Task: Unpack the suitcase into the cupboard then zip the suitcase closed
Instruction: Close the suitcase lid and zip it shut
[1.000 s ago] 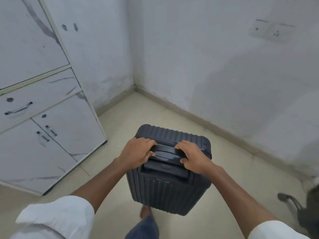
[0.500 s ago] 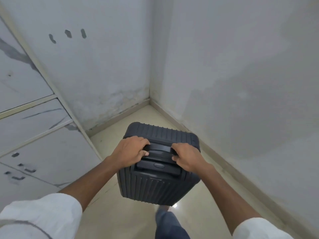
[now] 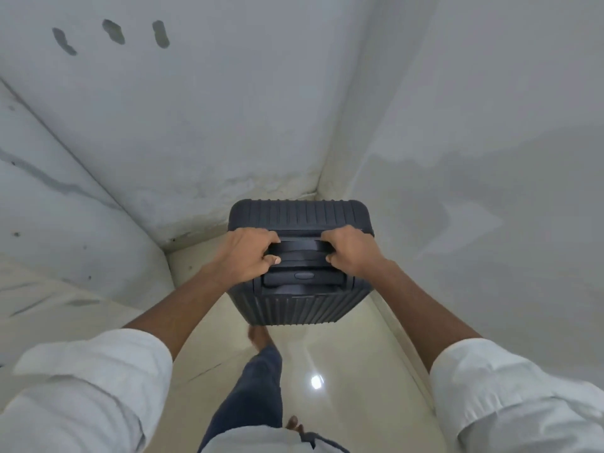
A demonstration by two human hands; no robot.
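Suitcase (image 3: 300,256) shut and upright, carried clear of the floor and now deep in the room's corner, closer to the walls than a second ago. Left hand (image 3: 246,253) and right hand (image 3: 351,251) both grip the top handle (image 3: 300,248), fingers curled tight. The cupboard (image 3: 49,197) slides off left, so this looks like stowing the case.
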